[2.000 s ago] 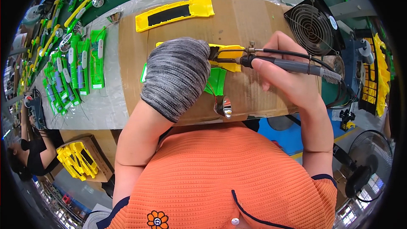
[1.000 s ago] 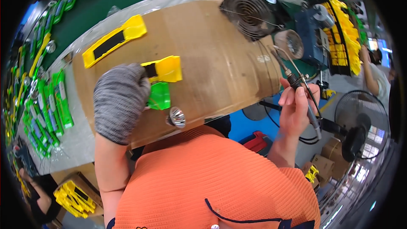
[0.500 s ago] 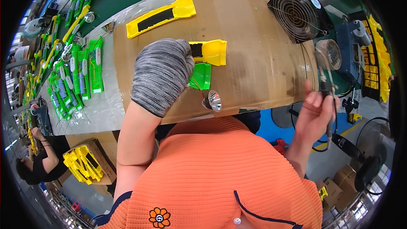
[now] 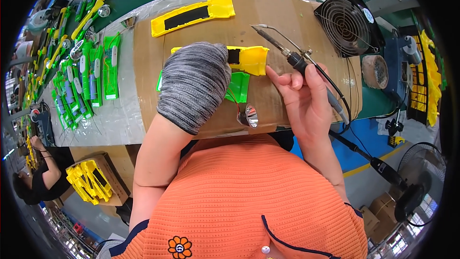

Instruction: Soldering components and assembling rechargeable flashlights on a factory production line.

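At left on the cardboard-covered counter [image 4: 287, 19], the left hand in a grey knitted glove [image 4: 194, 84] presses down on a yellow plastic casing [image 4: 247, 60] lying lengthwise left to right. To its right, the bare right hand [image 4: 304, 98] has its fingers closed around a black-handled soldering iron [image 4: 292, 57], tip pointing up-left.

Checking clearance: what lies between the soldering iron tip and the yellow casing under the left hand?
Head view: only bare cardboard sheet lies between the soldering iron tip and the yellow casing; they are apart, nothing else there.
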Demonstrator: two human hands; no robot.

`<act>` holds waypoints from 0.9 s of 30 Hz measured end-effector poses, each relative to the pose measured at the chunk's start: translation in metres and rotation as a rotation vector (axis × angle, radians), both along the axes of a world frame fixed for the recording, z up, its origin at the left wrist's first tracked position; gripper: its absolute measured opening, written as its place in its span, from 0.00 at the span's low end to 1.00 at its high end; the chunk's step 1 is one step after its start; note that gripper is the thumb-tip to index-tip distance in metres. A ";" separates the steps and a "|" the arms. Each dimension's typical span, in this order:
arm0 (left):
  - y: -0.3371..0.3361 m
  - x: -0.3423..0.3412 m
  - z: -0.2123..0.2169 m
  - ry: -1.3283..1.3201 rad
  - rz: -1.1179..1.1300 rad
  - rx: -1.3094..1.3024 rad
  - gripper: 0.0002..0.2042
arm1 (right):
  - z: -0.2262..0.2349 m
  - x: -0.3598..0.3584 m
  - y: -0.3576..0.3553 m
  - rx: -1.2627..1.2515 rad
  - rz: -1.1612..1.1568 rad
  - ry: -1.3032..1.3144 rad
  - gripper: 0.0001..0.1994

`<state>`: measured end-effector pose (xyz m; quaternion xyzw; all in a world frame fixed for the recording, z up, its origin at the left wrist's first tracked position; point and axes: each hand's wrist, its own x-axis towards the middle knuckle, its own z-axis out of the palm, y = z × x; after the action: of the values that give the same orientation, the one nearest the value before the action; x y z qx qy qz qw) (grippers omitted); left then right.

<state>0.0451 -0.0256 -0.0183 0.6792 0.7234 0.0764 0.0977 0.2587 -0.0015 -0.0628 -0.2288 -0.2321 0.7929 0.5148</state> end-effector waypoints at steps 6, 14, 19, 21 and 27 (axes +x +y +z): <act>-0.004 0.001 -0.008 -0.021 0.086 0.001 0.07 | -0.004 -0.001 0.007 0.038 0.028 -0.046 0.03; -0.006 0.001 -0.004 -0.033 0.066 0.015 0.07 | -0.011 0.012 0.006 0.061 0.034 -0.027 0.01; -0.013 0.000 -0.002 -0.056 0.057 0.090 0.06 | -0.010 0.010 0.006 0.074 0.044 -0.005 0.01; -0.017 -0.001 0.004 -0.032 0.019 0.194 0.05 | -0.010 0.009 0.006 0.072 0.039 -0.009 0.01; -0.050 -0.003 0.028 -0.221 -0.515 0.213 0.12 | -0.003 0.007 0.006 0.032 0.027 -0.094 0.06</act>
<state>0.0420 -0.0757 0.0095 0.8344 0.5002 0.1977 0.1202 0.2653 0.0044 -0.0658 -0.2544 -0.2717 0.7843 0.4963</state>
